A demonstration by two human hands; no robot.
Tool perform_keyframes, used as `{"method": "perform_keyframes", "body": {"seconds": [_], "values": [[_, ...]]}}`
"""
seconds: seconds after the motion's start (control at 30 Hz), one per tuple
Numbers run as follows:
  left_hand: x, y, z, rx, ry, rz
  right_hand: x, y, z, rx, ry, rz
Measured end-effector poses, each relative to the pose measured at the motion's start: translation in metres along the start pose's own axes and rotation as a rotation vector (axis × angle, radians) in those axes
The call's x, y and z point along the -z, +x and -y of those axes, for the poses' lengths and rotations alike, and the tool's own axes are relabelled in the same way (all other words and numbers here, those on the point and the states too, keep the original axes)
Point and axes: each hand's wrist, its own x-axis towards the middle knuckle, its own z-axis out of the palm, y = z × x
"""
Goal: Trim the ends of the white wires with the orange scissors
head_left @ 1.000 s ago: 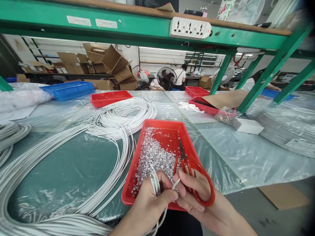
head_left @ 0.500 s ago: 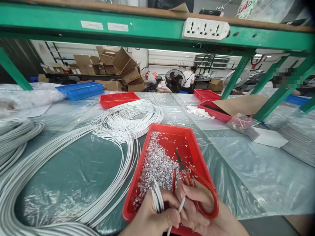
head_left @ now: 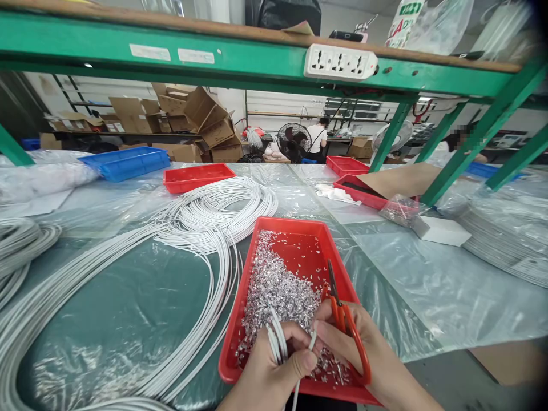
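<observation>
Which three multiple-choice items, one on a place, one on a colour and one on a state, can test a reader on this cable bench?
1. Where does the silver scrap lie?
A. in the near red tray
B. in the blue tray
C. on the cardboard sheet

2. What colour are the scissors' handles?
A. blue
B. orange-red
C. white

3. What does the left hand do?
A. lies flat and open
B. pinches white cable ends
C. holds a fan

Answers: 1 A, the shreds fill that tray; 2 B, the loops in the right hand are orange-red; 3 B, the ends stick up between thumb and fingers.
</observation>
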Motion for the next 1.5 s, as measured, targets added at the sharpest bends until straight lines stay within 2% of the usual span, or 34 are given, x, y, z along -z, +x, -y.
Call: {"method": "perform_keyframes", "body": {"seconds": [0.1,0.23,0.4,0.7,0.97,1.13,1.5], "values": [[0.001,0.000,0.000,0.012,-0.002,0.017,0.001,0.001,-0.002,0.029,-0.030,0.027],[0.004,0.000,0.001,-0.021,0.036,0.052,0.002,0.002,0.000,0.139,-0.099,0.069],[0.009,0.002,0.003,-0.049,0.050,0.061,-0.004,-0.002,0.006,0.192,-0.122,0.024],[0.007,0.003,-0.002,-0.016,-0.102,0.067,-0.010,-0.011,0.005,0.299,-0.118,-0.078],[0.015,0.011,-0.004,0.041,-0.207,0.101,-0.007,0.008,-0.001,0.319,-0.042,-0.049],[0.018,0.011,-0.004,0.028,-0.235,0.115,-0.005,0.022,-0.007,0.295,0.038,0.065],[0.016,0.008,-0.004,0.025,-0.222,0.143,0.000,0.013,-0.009,0.249,0.062,0.127]]}}
